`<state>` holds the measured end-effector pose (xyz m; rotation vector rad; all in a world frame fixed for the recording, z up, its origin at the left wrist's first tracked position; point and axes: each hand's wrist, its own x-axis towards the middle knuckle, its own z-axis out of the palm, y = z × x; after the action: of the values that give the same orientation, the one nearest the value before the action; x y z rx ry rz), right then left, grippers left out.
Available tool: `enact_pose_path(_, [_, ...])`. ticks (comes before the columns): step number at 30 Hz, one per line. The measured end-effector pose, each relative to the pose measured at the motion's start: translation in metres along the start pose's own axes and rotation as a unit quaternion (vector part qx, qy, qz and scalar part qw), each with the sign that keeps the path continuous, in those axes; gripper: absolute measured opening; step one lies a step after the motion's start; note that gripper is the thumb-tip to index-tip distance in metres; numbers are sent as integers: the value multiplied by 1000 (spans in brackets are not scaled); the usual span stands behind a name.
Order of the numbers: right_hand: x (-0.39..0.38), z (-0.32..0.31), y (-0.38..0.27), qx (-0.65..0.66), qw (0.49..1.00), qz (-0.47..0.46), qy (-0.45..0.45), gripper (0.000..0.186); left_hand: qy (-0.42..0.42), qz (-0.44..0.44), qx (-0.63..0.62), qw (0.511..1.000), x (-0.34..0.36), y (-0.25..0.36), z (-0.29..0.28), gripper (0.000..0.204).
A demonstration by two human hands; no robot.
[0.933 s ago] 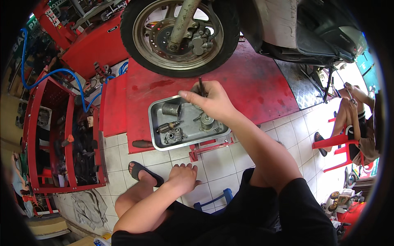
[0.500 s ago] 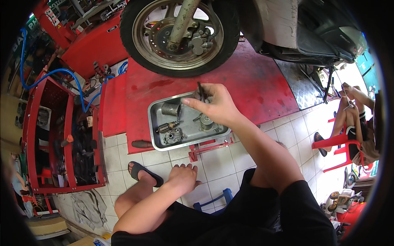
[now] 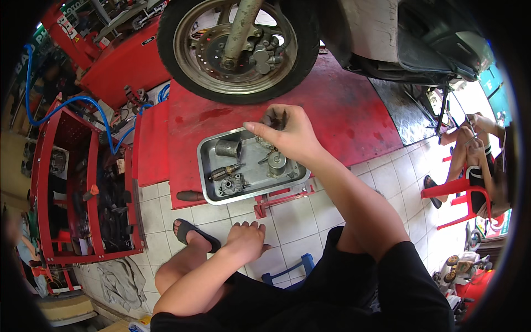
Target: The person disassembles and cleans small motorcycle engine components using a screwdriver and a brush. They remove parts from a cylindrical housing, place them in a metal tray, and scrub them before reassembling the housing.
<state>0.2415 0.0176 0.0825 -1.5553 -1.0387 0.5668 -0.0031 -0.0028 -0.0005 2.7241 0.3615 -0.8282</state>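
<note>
right hand [image 3: 287, 133]: I see it over the far right corner of the metal tray [image 3: 206, 166], fingers curled and pinching a small dark greasy part [image 3: 272, 119]; what kind of part it is, I can't tell.
held part: up in the fingertips, above the tray, not touching it.
left hand [image 3: 246, 240]: spread flat, palm down on my left knee, holding nothing, well behind the grip.
tray contents: just below the grip a round metal piece [image 3: 276, 161]; left of the grip a grey cylinder [image 3: 228, 148]; further left and nearer me a brass-tipped fitting [image 3: 227, 171] and a small cast body [image 3: 231, 185].
beyond grip: scooter front wheel [image 3: 238, 47] on the red ramp [image 3: 343, 110].
far left: red tool cart [image 3: 77, 182].
</note>
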Motion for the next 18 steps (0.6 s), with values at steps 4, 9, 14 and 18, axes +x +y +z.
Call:
enact_pose_path(4, [-6,0,7,-34,998,-54,5,43,-7,-1,0,1000,1,1,-1,56])
enact_pose_path(9, [-2,-1,3,22,1000,7,15,42,-11,-2,1,1000,1,0,0,57])
enact_pose_path(14, [-10,0,8,-31,999,-29,20,39,-7,1,7,1000,2,1,4,57])
enact_pose_path(18, [-1,-4,6,32,999,16,39,39,-16,-4,0,1000,1,3,-3,55])
